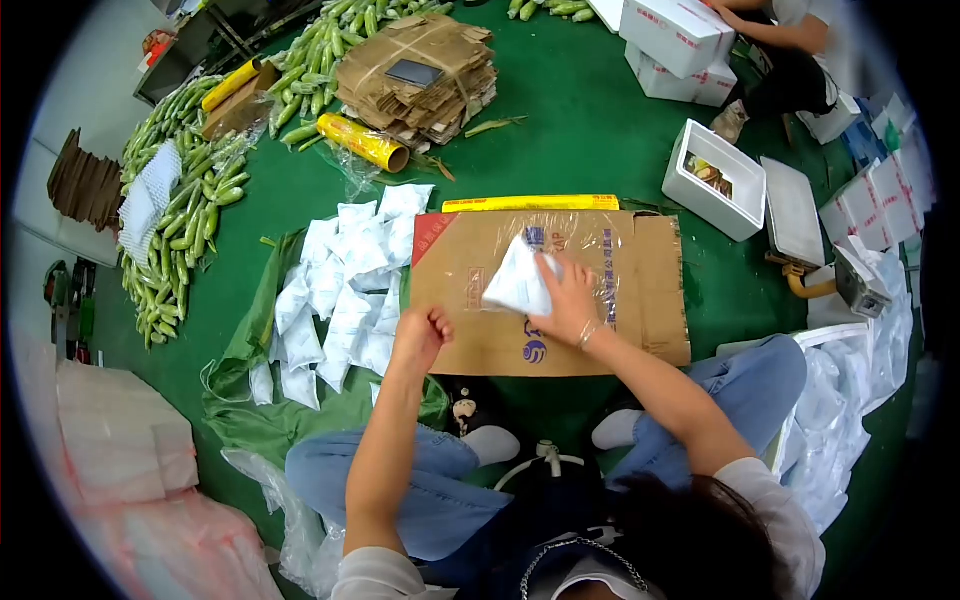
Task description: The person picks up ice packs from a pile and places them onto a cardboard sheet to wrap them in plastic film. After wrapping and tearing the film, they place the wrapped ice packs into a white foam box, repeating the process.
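Note:
My right hand (570,300) grips a white ice pack (518,282), pillow-shaped, over a flat cardboard sheet (650,290) with printing on it. Clear plastic film glints on the cardboard. At the sheet's left edge is my left hand (425,335), its fingers curled closed; whatever it may hold is hidden. To its left, several similar white packs (345,270) are heaped on a green woven sack (250,365). A yellow cling-film box (530,203) lies along the cardboard's far edge.
Beyond lie a yellow roll (362,142), a tied cardboard stack (430,85) with a phone (415,72), and piles of wrapped green corn cobs (180,220). An open foam box (715,180) and its lid (793,205) are at right. Another person (795,45) handles foam boxes (680,40).

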Demonstrator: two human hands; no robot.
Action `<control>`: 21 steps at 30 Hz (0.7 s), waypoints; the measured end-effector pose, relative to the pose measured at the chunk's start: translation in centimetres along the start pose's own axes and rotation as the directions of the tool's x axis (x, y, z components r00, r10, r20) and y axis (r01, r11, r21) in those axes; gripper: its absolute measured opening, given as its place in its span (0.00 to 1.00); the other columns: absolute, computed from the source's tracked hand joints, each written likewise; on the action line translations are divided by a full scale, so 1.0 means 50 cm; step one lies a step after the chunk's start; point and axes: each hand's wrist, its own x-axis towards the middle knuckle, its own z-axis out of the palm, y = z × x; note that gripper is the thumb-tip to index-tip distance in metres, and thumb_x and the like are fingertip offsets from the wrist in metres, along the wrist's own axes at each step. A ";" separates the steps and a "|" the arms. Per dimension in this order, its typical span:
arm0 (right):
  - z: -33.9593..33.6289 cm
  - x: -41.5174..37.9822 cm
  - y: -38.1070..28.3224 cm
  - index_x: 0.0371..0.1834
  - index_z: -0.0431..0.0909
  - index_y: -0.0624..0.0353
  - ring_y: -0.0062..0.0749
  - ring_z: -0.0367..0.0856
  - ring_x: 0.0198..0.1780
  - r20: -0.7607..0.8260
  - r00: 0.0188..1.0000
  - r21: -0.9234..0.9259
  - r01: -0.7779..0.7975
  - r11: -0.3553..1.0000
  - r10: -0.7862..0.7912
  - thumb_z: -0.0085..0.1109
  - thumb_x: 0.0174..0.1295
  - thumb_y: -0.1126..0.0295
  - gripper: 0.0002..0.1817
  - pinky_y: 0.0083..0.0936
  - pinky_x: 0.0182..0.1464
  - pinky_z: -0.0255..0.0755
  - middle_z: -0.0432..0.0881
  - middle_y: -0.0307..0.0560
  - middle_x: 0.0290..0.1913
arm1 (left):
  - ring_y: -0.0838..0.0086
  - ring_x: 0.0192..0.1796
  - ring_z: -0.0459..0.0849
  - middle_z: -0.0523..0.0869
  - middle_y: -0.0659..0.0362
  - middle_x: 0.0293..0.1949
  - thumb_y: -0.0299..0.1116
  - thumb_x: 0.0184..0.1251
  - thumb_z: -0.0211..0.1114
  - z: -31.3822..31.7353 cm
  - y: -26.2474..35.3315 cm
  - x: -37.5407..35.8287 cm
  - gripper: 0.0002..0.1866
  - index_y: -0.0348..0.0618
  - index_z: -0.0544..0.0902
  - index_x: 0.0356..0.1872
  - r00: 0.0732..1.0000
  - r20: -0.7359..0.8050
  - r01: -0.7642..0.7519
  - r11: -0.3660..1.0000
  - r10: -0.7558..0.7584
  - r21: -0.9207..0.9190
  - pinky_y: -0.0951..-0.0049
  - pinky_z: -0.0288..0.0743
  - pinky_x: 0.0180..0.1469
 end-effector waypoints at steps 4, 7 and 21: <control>-0.011 0.007 -0.014 0.72 0.57 0.52 0.56 0.64 0.60 0.186 0.978 0.013 0.096 0.995 -0.097 0.74 0.34 0.52 0.56 0.49 0.65 0.54 0.66 0.61 0.59 | 0.68 0.32 0.83 0.84 0.52 0.28 0.29 0.63 0.57 -0.020 0.149 0.023 0.08 0.35 0.81 0.32 0.984 0.058 -0.109 0.829 0.168 -0.549 0.69 0.75 0.35; -0.027 0.057 0.043 0.69 0.62 0.53 0.54 0.67 0.62 0.328 0.934 0.261 0.057 0.964 -0.144 0.77 0.33 0.51 0.55 0.42 0.65 0.61 0.68 0.61 0.62 | 0.59 0.45 0.82 0.83 0.49 0.44 0.37 0.62 0.65 0.017 0.122 0.111 0.15 0.40 0.80 0.46 0.844 0.049 -0.536 0.839 0.534 0.089 0.64 0.76 0.47; -0.031 -0.142 -0.044 0.61 0.68 0.66 0.50 0.78 0.49 -0.239 0.954 -0.100 -0.210 0.972 0.182 0.70 0.51 0.55 0.37 0.37 0.49 0.73 0.76 0.60 0.53 | 0.48 0.45 0.83 0.81 0.44 0.49 0.47 0.50 0.74 -0.005 0.198 0.166 0.46 0.54 0.60 0.71 0.486 0.467 -0.843 0.254 0.739 0.475 0.53 0.78 0.45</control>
